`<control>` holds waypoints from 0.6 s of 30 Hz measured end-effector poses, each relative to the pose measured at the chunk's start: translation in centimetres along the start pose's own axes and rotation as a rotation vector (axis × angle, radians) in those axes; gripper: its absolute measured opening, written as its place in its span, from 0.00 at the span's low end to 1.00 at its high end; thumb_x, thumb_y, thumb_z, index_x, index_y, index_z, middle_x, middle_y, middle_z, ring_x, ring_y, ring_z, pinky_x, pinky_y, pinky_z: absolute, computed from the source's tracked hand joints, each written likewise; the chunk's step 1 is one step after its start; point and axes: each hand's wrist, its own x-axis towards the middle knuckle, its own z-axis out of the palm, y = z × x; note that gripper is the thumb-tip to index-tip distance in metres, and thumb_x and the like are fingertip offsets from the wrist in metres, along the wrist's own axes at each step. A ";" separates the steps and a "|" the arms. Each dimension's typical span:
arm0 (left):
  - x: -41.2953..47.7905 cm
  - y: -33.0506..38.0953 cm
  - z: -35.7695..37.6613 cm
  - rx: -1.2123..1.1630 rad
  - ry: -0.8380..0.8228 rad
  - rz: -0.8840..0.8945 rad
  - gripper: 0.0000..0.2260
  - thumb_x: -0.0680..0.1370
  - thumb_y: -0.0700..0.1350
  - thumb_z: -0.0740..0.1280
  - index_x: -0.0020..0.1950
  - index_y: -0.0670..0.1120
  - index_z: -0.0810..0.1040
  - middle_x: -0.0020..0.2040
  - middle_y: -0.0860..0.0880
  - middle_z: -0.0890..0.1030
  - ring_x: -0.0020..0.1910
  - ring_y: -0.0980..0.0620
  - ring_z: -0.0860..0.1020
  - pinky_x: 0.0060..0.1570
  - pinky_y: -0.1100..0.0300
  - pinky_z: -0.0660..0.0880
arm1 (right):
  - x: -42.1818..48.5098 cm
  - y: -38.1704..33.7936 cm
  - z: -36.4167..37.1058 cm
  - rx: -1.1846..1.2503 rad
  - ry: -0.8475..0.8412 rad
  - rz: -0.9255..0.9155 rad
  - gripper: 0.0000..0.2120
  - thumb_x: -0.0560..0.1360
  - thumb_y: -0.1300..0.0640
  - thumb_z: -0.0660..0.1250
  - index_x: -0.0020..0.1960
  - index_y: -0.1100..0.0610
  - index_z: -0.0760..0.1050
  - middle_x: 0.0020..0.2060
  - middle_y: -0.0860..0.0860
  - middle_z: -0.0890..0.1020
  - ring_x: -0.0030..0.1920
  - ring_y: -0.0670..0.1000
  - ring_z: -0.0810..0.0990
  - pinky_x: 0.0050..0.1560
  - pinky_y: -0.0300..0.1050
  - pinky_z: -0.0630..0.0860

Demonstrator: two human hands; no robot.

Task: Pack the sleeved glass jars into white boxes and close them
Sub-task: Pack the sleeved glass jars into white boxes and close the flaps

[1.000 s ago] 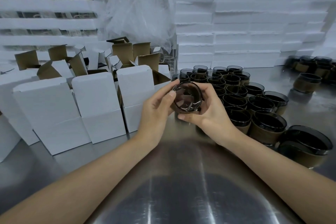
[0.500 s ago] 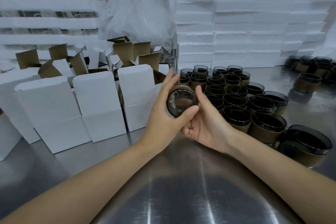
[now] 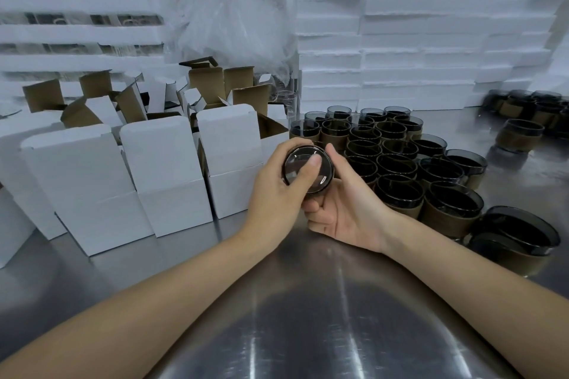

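Turning the sleeved glass jar [image 3: 308, 170] base toward the camera, the left hand [image 3: 277, 191] now grips it, thumb across the base, while the right hand [image 3: 345, 209], fingers relaxed, only cradles it underneath. Held just right of the nearest open white box [image 3: 229, 160], the jar looks ready to go in.

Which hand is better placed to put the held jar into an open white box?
Left. The left hand grips the jar, and the open white boxes stand on its side; the right hand only supports.
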 end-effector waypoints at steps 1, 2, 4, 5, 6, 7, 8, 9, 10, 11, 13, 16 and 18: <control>0.0 0.0 0.0 0.003 0.006 0.001 0.08 0.80 0.45 0.65 0.59 0.51 0.77 0.52 0.58 0.80 0.55 0.61 0.78 0.51 0.68 0.74 | 0.0 0.0 0.0 -0.004 -0.004 0.001 0.31 0.72 0.29 0.56 0.55 0.57 0.72 0.27 0.52 0.73 0.24 0.47 0.65 0.30 0.39 0.64; 0.1 0.0 0.0 0.002 0.013 0.006 0.08 0.80 0.45 0.63 0.58 0.50 0.77 0.52 0.58 0.80 0.55 0.61 0.78 0.52 0.68 0.74 | 0.0 0.0 -0.1 -0.009 -0.006 0.000 0.32 0.72 0.29 0.56 0.56 0.57 0.71 0.28 0.52 0.73 0.24 0.47 0.65 0.30 0.38 0.64; 0.1 0.0 0.0 -0.007 0.026 0.020 0.09 0.82 0.45 0.61 0.58 0.49 0.78 0.52 0.56 0.81 0.55 0.60 0.78 0.52 0.68 0.74 | 0.0 0.1 -0.1 -0.015 -0.011 -0.002 0.31 0.72 0.29 0.57 0.56 0.57 0.71 0.28 0.52 0.72 0.24 0.47 0.66 0.29 0.38 0.65; 0.1 0.0 0.0 -0.013 0.032 0.022 0.10 0.82 0.45 0.59 0.58 0.48 0.78 0.52 0.56 0.81 0.55 0.60 0.78 0.51 0.68 0.74 | 0.0 0.2 -0.1 -0.016 -0.016 -0.003 0.31 0.72 0.29 0.57 0.53 0.57 0.72 0.28 0.52 0.72 0.24 0.47 0.66 0.29 0.38 0.66; 0.1 0.0 0.0 -0.019 0.035 0.021 0.11 0.83 0.46 0.57 0.58 0.48 0.78 0.52 0.55 0.81 0.55 0.60 0.78 0.51 0.68 0.74 | 0.0 0.2 -0.1 -0.016 -0.023 -0.006 0.30 0.73 0.29 0.57 0.50 0.57 0.74 0.28 0.52 0.73 0.24 0.47 0.66 0.29 0.38 0.66; 0.1 0.0 0.0 -0.019 0.035 0.021 0.12 0.83 0.47 0.56 0.58 0.47 0.78 0.52 0.54 0.81 0.55 0.60 0.78 0.50 0.69 0.74 | 0.0 0.2 -0.1 -0.015 -0.031 -0.008 0.29 0.73 0.30 0.57 0.46 0.57 0.76 0.28 0.52 0.73 0.24 0.47 0.66 0.29 0.38 0.67; 0.1 0.0 0.0 -0.011 0.034 0.018 0.15 0.83 0.49 0.54 0.58 0.47 0.78 0.52 0.54 0.81 0.55 0.59 0.78 0.50 0.69 0.74 | 0.0 0.1 -0.2 -0.012 -0.038 -0.009 0.29 0.74 0.30 0.57 0.44 0.56 0.77 0.28 0.52 0.73 0.24 0.47 0.66 0.29 0.38 0.68; 0.1 0.0 0.0 -0.007 0.034 0.006 0.18 0.82 0.52 0.51 0.58 0.48 0.78 0.53 0.53 0.81 0.55 0.59 0.78 0.52 0.67 0.74 | 0.0 0.1 -0.2 -0.002 -0.041 -0.007 0.28 0.74 0.30 0.57 0.43 0.56 0.78 0.28 0.52 0.73 0.24 0.47 0.66 0.29 0.38 0.68; 0.2 0.0 0.0 -0.017 0.036 -0.018 0.20 0.81 0.55 0.49 0.57 0.50 0.78 0.53 0.53 0.82 0.55 0.59 0.78 0.54 0.64 0.75 | -0.1 0.0 -0.2 0.013 -0.042 0.000 0.28 0.74 0.31 0.57 0.42 0.56 0.78 0.28 0.53 0.73 0.24 0.47 0.66 0.29 0.38 0.68; 0.2 0.0 -0.1 -0.046 0.033 -0.048 0.22 0.80 0.57 0.48 0.57 0.51 0.79 0.52 0.54 0.82 0.56 0.58 0.79 0.58 0.59 0.75 | -0.1 -0.1 -0.3 0.032 -0.040 0.010 0.28 0.74 0.31 0.57 0.43 0.56 0.78 0.28 0.53 0.73 0.24 0.47 0.66 0.28 0.39 0.68; 0.2 -0.1 -0.3 -0.087 -0.007 -0.082 0.21 0.79 0.61 0.50 0.57 0.53 0.78 0.52 0.56 0.82 0.57 0.59 0.78 0.60 0.56 0.75 | -0.1 -0.1 -0.4 0.067 -0.042 0.026 0.28 0.74 0.32 0.58 0.43 0.57 0.79 0.29 0.54 0.73 0.24 0.48 0.67 0.28 0.39 0.68; 0.3 -0.3 -0.6 0.012 -0.051 -0.053 0.16 0.75 0.58 0.66 0.58 0.51 0.76 0.52 0.58 0.81 0.55 0.61 0.78 0.56 0.63 0.75 | 0.1 0.2 -0.4 0.100 -0.071 0.026 0.26 0.74 0.34 0.61 0.46 0.58 0.80 0.32 0.55 0.75 0.26 0.48 0.70 0.29 0.38 0.69; 0.4 -0.5 -0.9 0.045 -0.044 -0.035 0.16 0.71 0.52 0.73 0.56 0.51 0.76 0.50 0.59 0.80 0.53 0.61 0.78 0.53 0.65 0.75 | 0.3 0.3 -0.3 0.102 -0.075 0.013 0.24 0.74 0.36 0.64 0.48 0.57 0.81 0.33 0.56 0.76 0.28 0.48 0.72 0.31 0.38 0.69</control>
